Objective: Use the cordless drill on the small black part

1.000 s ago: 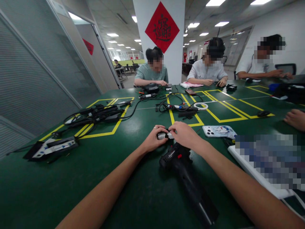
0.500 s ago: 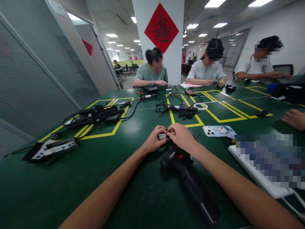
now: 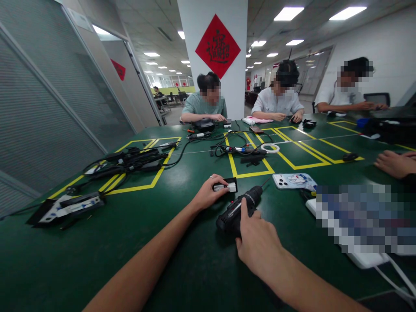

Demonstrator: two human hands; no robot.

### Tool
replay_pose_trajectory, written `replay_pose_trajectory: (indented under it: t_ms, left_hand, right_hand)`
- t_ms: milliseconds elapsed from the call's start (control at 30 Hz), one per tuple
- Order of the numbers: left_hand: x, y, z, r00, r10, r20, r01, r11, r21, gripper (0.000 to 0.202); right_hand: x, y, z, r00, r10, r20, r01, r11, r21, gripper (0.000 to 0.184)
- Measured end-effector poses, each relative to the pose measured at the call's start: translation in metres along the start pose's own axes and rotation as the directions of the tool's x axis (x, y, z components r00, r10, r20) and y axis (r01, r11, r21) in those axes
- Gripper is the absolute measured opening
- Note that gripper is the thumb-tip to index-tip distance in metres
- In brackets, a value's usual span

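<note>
The left hand's fingers (image 3: 217, 183) are pinched shut on a small white piece (image 3: 227, 187). The piece sits in a little black tray (image 3: 234, 181), and the left hand (image 3: 208, 194) presses it down there, likely so it cannot slide. The tray is around the middle of the green surface (image 3: 182, 260), a bit closer to the near edge.

The right hand's fingers (image 3: 243, 216) are wrapped tight on the back of a black power tool (image 3: 238, 207). The tool lies flat just beside the tray, on its right. Its thin tip points at the far edge. The right hand (image 3: 256, 242) grips the thick part, which looks like the best place to hold it steady.

A phone (image 3: 294, 180) in a cartoon case lies face down near the tool's tip, toward the right edge. Yellow lines (image 3: 247, 174) make boxes on the surface. In one box there are tangled cables (image 3: 227, 148) and a white ring (image 3: 272, 147). A pile of black tools (image 3: 130, 157) lies toward the left edge. Another person's hand (image 3: 391, 164) rests at the right edge. Three more people sit along the far edge, busy with small things of their own.
</note>
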State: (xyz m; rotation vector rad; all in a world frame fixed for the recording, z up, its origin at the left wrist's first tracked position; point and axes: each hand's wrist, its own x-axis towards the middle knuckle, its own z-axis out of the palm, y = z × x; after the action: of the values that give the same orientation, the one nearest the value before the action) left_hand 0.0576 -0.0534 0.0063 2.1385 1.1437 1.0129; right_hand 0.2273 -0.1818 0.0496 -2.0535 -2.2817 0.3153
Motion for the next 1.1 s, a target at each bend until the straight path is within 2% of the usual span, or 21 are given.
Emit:
replay_pose_trajectory:
  t_ms: [133, 233, 300, 400, 500, 600, 700, 767, 867, 1033, 1100]
  left_hand:
    - [0.001, -0.003, -0.003, 1.0, 0.001, 0.005, -0.001, 1.0, -0.007, 0.021]
    - [0.002, -0.008, -0.006, 1.0, -0.005, 0.003, 0.005, 1.0, -0.024, 0.021]
    - [0.002, -0.012, -0.007, 1.0, -0.013, 0.0, 0.013, 0.999, -0.043, 0.022]
    - [0.002, -0.015, -0.007, 1.0, -0.029, -0.001, 0.029, 0.997, -0.077, 0.023]
    - [0.001, -0.016, -0.007, 0.999, -0.039, 0.006, 0.04, 0.996, -0.084, 0.023]
    - [0.002, -0.015, -0.007, 0.999, -0.05, 0.002, 0.05, 0.995, -0.081, 0.024]
    - [0.002, -0.015, -0.007, 0.998, -0.06, 0.01, 0.061, 0.994, -0.091, 0.025]
    - [0.002, -0.015, -0.008, 0.997, -0.069, 0.019, 0.07, 0.993, -0.098, 0.025]
    - [0.002, -0.014, -0.01, 0.996, -0.083, 0.041, 0.087, 0.99, -0.111, 0.025]
    - [0.002, -0.013, -0.011, 0.991, -0.104, 0.087, 0.117, 0.981, -0.156, 0.025]
    - [0.002, -0.013, -0.011, 0.989, -0.117, 0.087, 0.131, 0.976, -0.173, 0.024]
  right_hand:
    - [0.002, 0.024, -0.002, 0.997, -0.071, -0.009, 0.072, 0.984, 0.161, 0.092]
    - [0.006, 0.041, -0.015, 0.993, -0.107, -0.042, 0.115, 0.92, 0.374, 0.091]
    - [0.01, 0.048, -0.027, 0.988, -0.126, -0.092, 0.155, 0.821, 0.549, 0.088]
    - [0.018, 0.051, -0.041, 0.974, -0.099, -0.202, 0.221, 0.588, 0.778, 0.085]
    - [0.026, 0.046, -0.047, 0.957, -0.078, -0.281, 0.289, 0.377, 0.88, 0.055]
    - [0.032, 0.042, -0.045, 0.973, -0.094, -0.211, 0.229, 0.28, 0.932, 0.026]
    - [0.03, 0.042, -0.041, 0.993, -0.095, -0.074, 0.095, 0.24, 0.966, 0.017]
    - [0.023, 0.045, -0.04, 0.995, -0.101, 0.018, 0.004, 0.215, 0.977, 0.018]
    - [0.008, 0.052, -0.042, 0.994, -0.078, 0.079, -0.062, 0.201, 0.978, 0.025]
    - [-0.014, 0.073, -0.041, 0.976, -0.162, 0.149, -0.14, 0.066, 0.988, 0.03]
    - [-0.02, 0.081, -0.038, 0.965, -0.18, 0.193, -0.184, 0.063, 0.981, 0.03]
